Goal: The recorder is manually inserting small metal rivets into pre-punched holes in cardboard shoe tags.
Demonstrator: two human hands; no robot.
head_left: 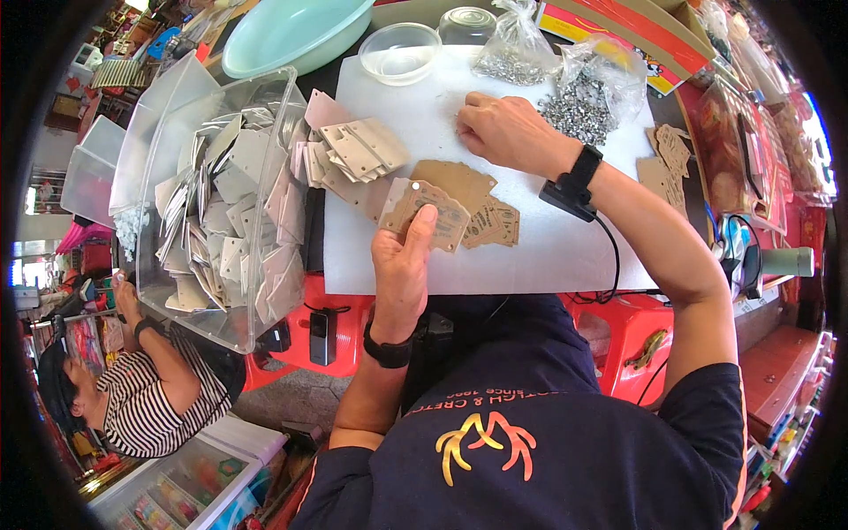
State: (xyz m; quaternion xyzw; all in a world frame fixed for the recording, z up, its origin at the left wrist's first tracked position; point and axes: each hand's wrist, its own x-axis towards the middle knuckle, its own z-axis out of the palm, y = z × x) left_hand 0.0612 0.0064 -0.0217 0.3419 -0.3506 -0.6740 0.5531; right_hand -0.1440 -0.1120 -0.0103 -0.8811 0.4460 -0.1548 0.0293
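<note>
Tan cardboard first: my left fingers [425, 224] pinch one tag [450, 221] from its near edge, probably to leave the upper corners uncovered. It's wavy-edged and dark-printed, with a pale round spot at one corner. Just beyond those fingers, loose tags [495, 223] overlap on the white surface [539, 265]. Farther off, my right fingers [469, 131] curl inward (gripping anything? I cannot tell), near bagged metal bits [579, 117], likely placed for easy reach.

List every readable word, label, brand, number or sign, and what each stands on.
Wording is not copied out; locations only.
Dark shirt: upside-down lettering beside a yellow-and-red emblem.
Tan card in the left hand: print too small to read.
Printed cards on the white sheet: likewise too small.
Red-and-yellow carton: unclear.
</note>
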